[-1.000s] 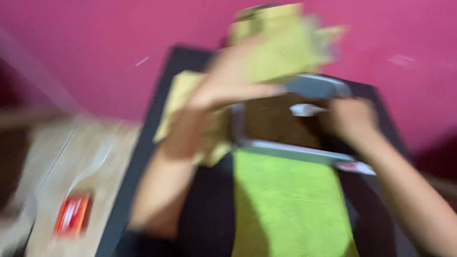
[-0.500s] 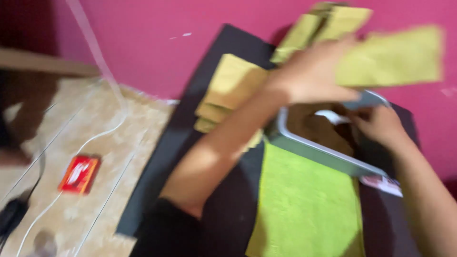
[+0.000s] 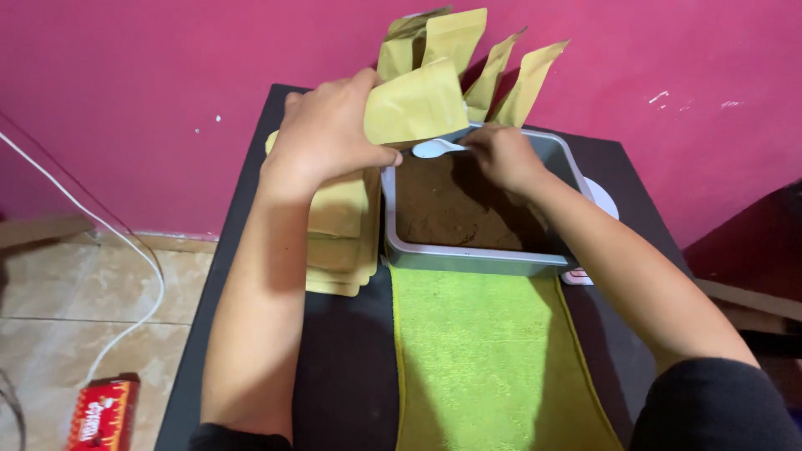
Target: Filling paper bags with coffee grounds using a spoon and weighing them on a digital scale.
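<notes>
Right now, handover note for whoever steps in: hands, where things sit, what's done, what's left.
Left hand: holds a kraft pouch at the tray's back-left corner.
Right hand: holds a white spoon over the brown powder in the grey tray.
Flat pouch stack lies left of the tray; standing pouches lean on the wall behind it; green cloth lies in front.
Done: cannot tell whether any pouch is filled.
Left: the held pouch shows no powder going in.

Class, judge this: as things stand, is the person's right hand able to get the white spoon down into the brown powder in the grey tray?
Probably yes. The right hand holds the white spoon just above the brown powder, and the grey tray is open-topped. The pouch in the left hand sits above its rim.
</notes>
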